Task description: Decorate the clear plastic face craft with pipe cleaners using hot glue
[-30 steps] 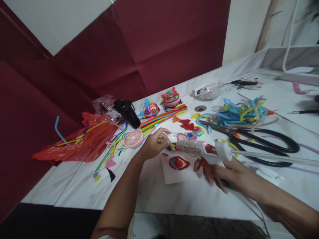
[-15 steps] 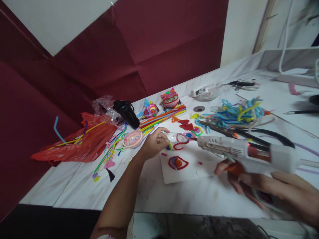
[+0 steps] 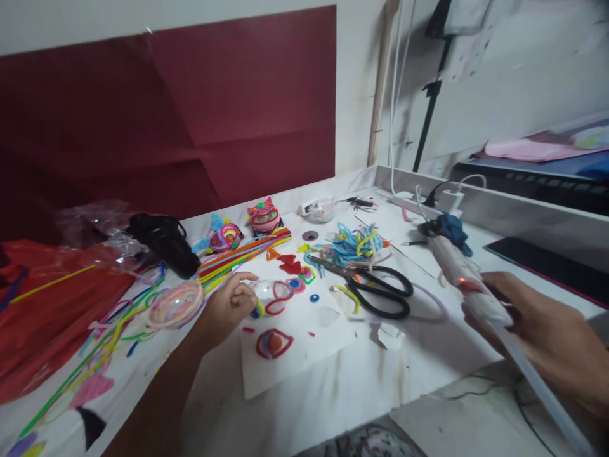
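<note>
White table w/ marble pattern [image 3: 361,381] stands before dark red sheet [image 3: 266,95] on the wall; clock is read from centre of view, 12 = far side. At approx. 8 o'clock lies a clear dome [image 3: 178,303] w/ pale pink-orange rim; coloured bits are seen in it or through it, I cannot tell which. Farther out, approx. 8-9 o'clock, is a red plastic bag [image 3: 57,343], yellow strip [image 3: 52,284] lying across; view edge cuts the bag, so content is unclear. Near centre, approx. 1 o'clock, is a clear packet [image 3: 324,212]; its content is not readable. L hand [image 3: 234,298], approx. 7-8 o'clock, has forearm coming from lower edge, fingers bent and closed on a clear ball [image 3: 264,291]. Ball is over white card [image 3: 290,374]; can't tell if touching, & fingers hide part of it. R hand [image 3: 537,317], approx. 4 o'clock, is wrapped around a white glue gun [image 3: 450,260], well apart from ball; nozzle points toward 11, glue stick [image 3: 537,381] runs back toward 5. Handle is mostly hidden by the hand, & tip is hard to separate from dark blue cloth [image 3: 453,231]. Black-handled scissors [image 3: 353,274] lie between ball and gun.
</note>
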Demonstrator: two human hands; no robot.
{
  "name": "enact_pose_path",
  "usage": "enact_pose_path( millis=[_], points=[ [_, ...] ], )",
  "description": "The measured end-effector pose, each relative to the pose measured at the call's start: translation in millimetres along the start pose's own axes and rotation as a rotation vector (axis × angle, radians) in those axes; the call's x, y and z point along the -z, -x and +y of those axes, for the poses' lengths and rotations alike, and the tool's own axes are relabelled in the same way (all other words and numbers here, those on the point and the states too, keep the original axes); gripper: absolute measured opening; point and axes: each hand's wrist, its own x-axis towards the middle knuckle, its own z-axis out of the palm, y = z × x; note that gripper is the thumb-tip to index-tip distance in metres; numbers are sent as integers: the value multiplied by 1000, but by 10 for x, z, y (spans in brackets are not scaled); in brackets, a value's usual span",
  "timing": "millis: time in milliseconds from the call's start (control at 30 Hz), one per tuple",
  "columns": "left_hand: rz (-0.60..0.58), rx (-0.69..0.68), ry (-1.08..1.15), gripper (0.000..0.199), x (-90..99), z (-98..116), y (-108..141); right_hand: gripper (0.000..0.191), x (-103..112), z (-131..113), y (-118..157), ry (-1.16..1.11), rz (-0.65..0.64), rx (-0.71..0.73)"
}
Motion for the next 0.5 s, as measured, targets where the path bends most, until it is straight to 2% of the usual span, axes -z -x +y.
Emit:
enact_pose_path(
  millis=[100, 200, 333, 433, 500],
  points=[
    [-1, -3, -28, 33, -3, -5, 10, 34, -27, 218, -208, 186, 23, 43],
    [-2, 8, -22, 34, -10, 8, 16, 30, -117, 398, -396, 232, -60, 86],
    [-1, 4, -12, 35, -16, 16, 20, 31, -216, 482, -570, 249, -146, 123],
    [-2, -26, -13, 35, -15, -6, 20, 27, -240, 475, -645, 210, -106, 162],
    [-3, -37, -16, 35, -14, -23, 19, 21, -214, 460, -663, 160, -10, 160]
  ],
)
